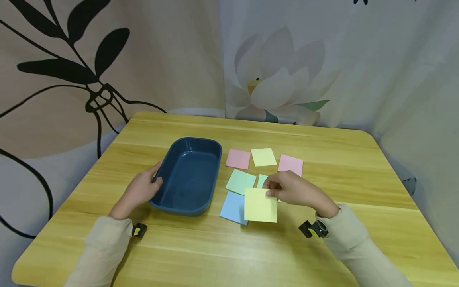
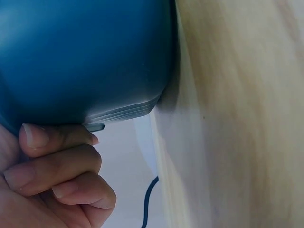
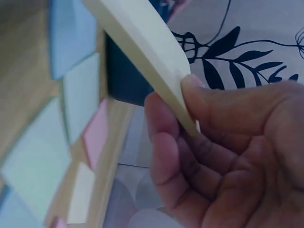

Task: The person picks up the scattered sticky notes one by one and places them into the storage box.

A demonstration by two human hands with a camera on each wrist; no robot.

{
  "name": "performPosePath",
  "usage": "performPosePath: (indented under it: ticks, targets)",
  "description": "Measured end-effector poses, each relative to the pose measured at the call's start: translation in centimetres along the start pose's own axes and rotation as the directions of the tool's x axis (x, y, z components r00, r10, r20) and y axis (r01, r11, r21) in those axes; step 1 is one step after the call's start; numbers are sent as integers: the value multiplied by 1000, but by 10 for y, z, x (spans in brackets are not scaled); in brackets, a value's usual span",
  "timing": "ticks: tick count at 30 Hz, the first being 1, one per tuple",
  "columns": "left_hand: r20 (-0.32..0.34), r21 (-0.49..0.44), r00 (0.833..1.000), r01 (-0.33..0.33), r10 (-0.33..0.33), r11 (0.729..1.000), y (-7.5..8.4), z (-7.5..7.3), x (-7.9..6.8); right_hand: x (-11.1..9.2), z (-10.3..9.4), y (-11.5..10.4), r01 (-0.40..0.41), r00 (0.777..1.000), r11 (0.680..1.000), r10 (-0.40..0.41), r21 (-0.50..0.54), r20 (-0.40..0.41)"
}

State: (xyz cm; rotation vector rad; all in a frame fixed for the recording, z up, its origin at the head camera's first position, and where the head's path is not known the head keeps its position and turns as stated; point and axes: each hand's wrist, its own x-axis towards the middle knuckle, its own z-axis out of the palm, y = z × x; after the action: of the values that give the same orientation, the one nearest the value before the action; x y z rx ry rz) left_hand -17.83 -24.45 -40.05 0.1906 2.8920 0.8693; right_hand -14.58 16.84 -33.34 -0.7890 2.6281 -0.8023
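Observation:
With thumb and fingers my right hand (image 1: 295,190) pinches a yellow sticky note pad (image 1: 260,207) by its corner, tilted above the table. The right wrist view shows the pad's thick edge between the thumb and fingertips. My left hand (image 1: 139,188) grips the left rim of a dark blue rectangular tub (image 1: 186,175), thumb over the rim and fingers curled outside. Nothing lies in the tub. Beneath the held pad, a blue pad (image 1: 231,209) is partly covered in the head view. A green pad (image 1: 240,181) lies behind it, and another green pad (image 1: 261,180) is mostly hidden by my right hand.
Farther back on the wooden table (image 1: 322,159) lie a pink pad (image 1: 238,159), a pale yellow pad (image 1: 263,157) and a second pink pad (image 1: 291,163). A printed curtain (image 1: 186,56) hangs behind the table's far edge.

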Motion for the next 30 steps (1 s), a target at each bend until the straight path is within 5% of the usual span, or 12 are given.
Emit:
performPosePath:
  ticks: [17, 30]
  targets:
    - [22, 19, 1000, 11, -11, 1000, 8, 5, 4, 52, -18, -35, -20, 1000, 994, 20, 104, -7]
    - [17, 15, 1000, 6, -6, 1000, 3, 3, -1, 117, 8, -71, -2, 999, 978, -9, 209, 47]
